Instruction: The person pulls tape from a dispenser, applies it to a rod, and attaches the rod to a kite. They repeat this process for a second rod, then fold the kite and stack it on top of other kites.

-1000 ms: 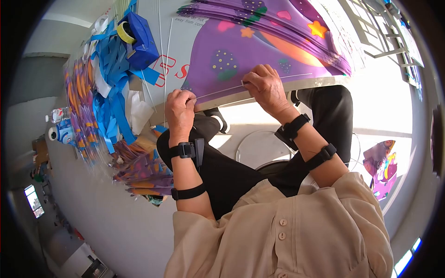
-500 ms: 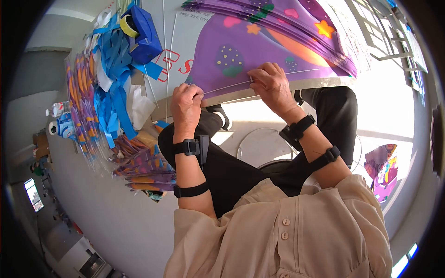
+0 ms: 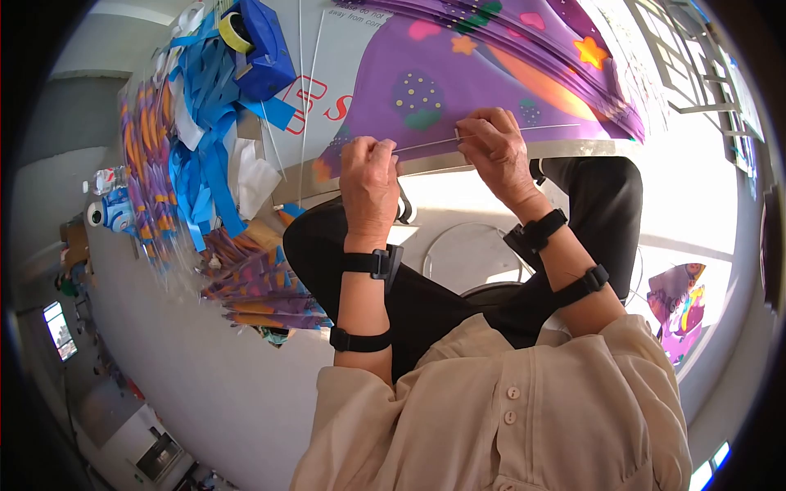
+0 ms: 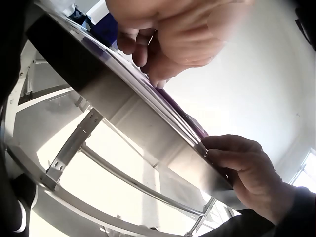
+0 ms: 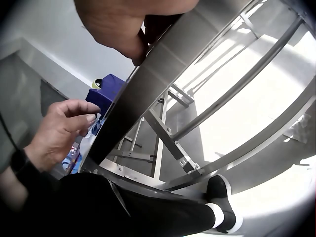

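A purple printed sheet [image 3: 393,114] with strawberry, star and heart pictures lies on the table's near edge. Along its lower border runs a thin white rod [image 3: 430,146]. My left hand [image 3: 370,184] is at the rod's left part, pinching it between thumb and curled fingers; the grip is partly hidden by its back. Farther right, my right hand [image 3: 498,155] pinches the rod with thumb and forefinger, and the rod shows again past it. The left wrist view has the right hand [image 4: 247,168] right at the table edge. Both wrists wear black straps.
Folded purple layers [image 3: 565,78] pile toward the back. A blue tape dispenser [image 3: 266,57] stands at left beside blue strips [image 3: 201,188] and loose white rods [image 3: 303,106]. Bundles of printed sheets [image 3: 262,282] sit lower left. Under the metal table edge [image 4: 143,123] are frame bars [image 5: 237,89].
My left hand has slid right along the border, toward the right hand, uncovering the sheet's left corner. The right hand keeps its place on the rod while the whole view shifts slightly.
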Tool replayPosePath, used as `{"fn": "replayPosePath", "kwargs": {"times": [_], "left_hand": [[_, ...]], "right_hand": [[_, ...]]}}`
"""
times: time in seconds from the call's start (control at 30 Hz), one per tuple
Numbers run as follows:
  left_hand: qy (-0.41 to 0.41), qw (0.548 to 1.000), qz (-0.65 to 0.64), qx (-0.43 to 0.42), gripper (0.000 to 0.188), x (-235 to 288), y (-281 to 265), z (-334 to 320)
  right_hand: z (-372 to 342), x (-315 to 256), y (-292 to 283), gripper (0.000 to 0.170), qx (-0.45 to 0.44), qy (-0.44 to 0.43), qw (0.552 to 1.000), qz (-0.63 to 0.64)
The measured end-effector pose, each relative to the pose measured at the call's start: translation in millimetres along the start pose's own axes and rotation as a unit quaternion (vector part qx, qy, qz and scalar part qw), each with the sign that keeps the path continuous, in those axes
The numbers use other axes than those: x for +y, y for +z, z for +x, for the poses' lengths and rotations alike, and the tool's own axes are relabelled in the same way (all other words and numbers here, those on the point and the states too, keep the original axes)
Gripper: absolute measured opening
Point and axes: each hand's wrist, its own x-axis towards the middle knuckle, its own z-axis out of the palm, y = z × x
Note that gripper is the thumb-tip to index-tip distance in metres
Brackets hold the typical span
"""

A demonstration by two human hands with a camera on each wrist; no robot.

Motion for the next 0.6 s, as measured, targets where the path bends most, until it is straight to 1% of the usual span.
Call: {"fn": "replayPosePath", "kwargs": {"times": [0.07, 0.13, 0.27, 0.33, 0.47, 0.53, 0.6], "left_hand": [[-0.001, 1.000, 0.003, -0.001, 0.017, 4.0, 8.5, 1.1], [0.009, 1.000, 0.000, 0.010, 0.015, 6.0, 13.0, 2.3], [0.016, 0.999, 0.027, -0.003, 0.015, 4.5, 16.3, 4.1], [0.036, 0.998, 0.051, -0.006, 0.016, 4.1, 17.2, 4.7], [0.045, 0.997, 0.054, -0.016, 0.016, 3.2, 18.4, 5.7], [0.053, 0.997, 0.059, -0.020, 0.016, 3.4, 19.0, 6.2], [0.053, 0.997, 0.060, -0.020, 0.016, 4.2, 19.4, 6.5]], "right_hand": [[1.8, -0.5, -0.2, 0.024, 0.002, 0.008, 1.000, 0.004], [3.0, -0.8, -1.3, 0.023, -0.005, -0.009, 1.000, -0.027], [3.4, 2.3, 0.3, 0.022, -0.008, 0.002, 1.000, -0.017], [3.0, 1.3, -1.1, 0.021, -0.004, -0.012, 1.000, -0.026], [2.1, 1.3, -2.6, 0.020, -0.011, 0.000, 1.000, -0.020], [2.9, 1.8, -3.1, 0.019, -0.007, -0.025, 0.999, -0.042], [5.2, -1.4, -5.8, 0.018, -0.012, -0.031, 0.998, -0.058]]}}
